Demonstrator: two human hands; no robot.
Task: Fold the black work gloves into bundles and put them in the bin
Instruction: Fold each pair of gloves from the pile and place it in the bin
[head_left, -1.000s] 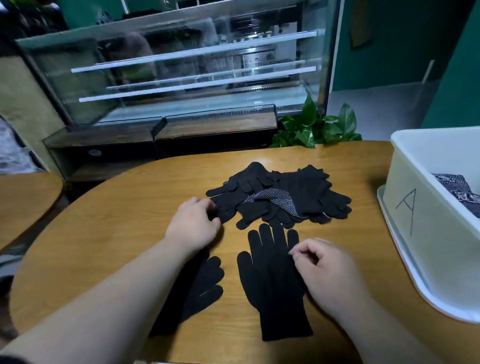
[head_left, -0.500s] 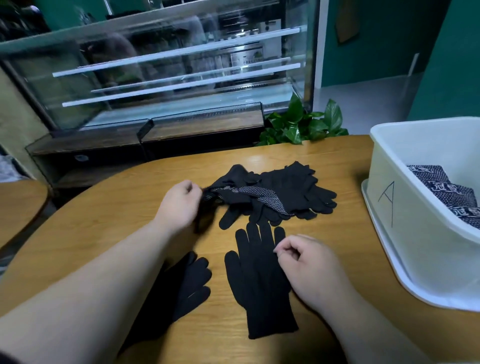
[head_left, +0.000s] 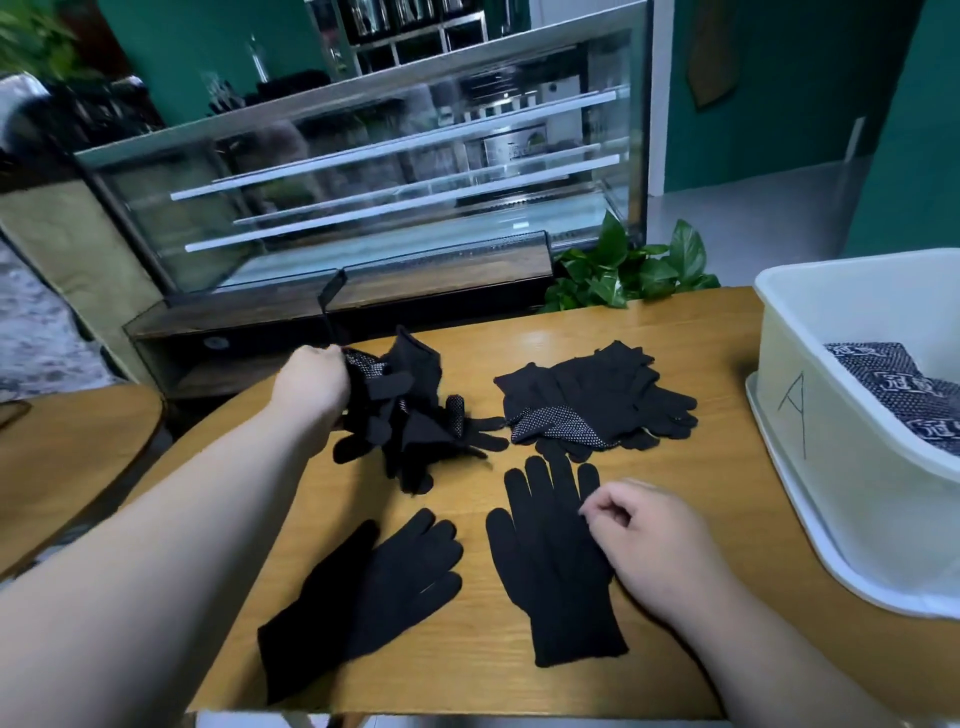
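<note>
Gloves all over the table (head_left: 701, 332) rn. Left hand (head_left: 311, 382) is out at the far left, fingers curled tight round a clump (head_left: 410, 415) of black gloves. The clump is partly lifted, w/ its loose fingers hanging down to the wood, and white grip dots show on a couple of them. Just right of it sits a pile (head_left: 597, 395) of more gloves, one dotted palm facing up at its near edge.

Near side has 2 single gloves laid flat, fingers pointing far: left glove (head_left: 379, 587) is angled a bit to the right, right glove (head_left: 540, 566) is straighter. Right hand (head_left: 644, 540) rests on the right glove's right edge, fingers curled in w/ thumb tip by the index. Can't tell if it's actually pinching fabric or just sitting there.

Bin (head_left: 841, 467) is at the table's right edge. It's white, has the letter A on its side, and dark dotted fabric (head_left: 893, 389) is inside. Glass case (head_left: 395, 187) and a plant (head_left: 628, 270) are behind the table.
</note>
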